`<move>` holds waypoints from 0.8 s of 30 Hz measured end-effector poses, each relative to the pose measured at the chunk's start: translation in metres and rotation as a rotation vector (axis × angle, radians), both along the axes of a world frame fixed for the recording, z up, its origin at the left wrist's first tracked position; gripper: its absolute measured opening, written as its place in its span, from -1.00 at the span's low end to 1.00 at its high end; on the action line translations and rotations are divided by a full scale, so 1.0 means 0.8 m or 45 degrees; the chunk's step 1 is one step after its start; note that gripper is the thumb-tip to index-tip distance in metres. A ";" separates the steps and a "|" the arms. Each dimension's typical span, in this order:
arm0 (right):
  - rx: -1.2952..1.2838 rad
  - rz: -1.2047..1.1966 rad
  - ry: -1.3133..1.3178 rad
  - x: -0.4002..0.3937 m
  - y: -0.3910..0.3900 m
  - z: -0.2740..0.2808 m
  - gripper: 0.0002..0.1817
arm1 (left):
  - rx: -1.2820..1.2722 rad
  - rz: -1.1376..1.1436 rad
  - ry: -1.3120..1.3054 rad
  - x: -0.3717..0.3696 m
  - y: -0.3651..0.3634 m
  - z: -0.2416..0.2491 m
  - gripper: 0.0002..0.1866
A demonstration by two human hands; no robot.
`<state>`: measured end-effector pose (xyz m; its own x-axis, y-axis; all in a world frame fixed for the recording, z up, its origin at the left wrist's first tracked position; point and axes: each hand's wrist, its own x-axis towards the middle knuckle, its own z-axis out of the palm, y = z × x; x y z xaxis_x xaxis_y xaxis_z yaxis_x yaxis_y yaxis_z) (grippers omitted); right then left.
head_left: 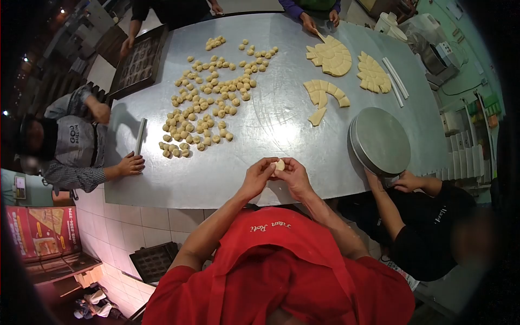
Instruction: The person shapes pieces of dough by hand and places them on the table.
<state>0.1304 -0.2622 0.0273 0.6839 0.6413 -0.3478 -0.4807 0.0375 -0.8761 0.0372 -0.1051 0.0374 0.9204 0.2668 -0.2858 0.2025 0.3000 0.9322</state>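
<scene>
Between my two hands, above the near edge of the metal table (271, 130), is a small pale dough piece (280, 164). My left hand (261, 174) pinches it from the left side, and the fingers of my right hand (293, 176) close on it from the right. Many round dough balls (187, 128) lie in loose clusters on the left half of the table. Flat sheets of dough scored into pieces (331, 56) rest at the far right, with a curved strip of cut dough (326, 91) nearer to me.
A person at the left touches the table near a metal bar (141, 136). Another at the right holds a round metal pan (382, 141). Two people stand across the table. A dark tray (139, 62) sits far left; white rods (396, 81) lie right.
</scene>
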 end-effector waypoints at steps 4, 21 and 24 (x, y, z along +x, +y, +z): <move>-0.405 0.072 -0.739 0.007 -0.020 0.057 -0.71 | 0.363 0.012 0.089 0.017 -0.018 0.017 -0.63; 0.335 1.272 0.484 0.036 -0.011 0.086 -0.80 | 1.145 0.658 0.390 -0.029 0.025 -0.019 -0.44; 0.004 1.004 -0.022 0.025 -0.017 0.089 -0.76 | 1.506 0.626 0.680 -0.108 0.073 -0.029 -0.60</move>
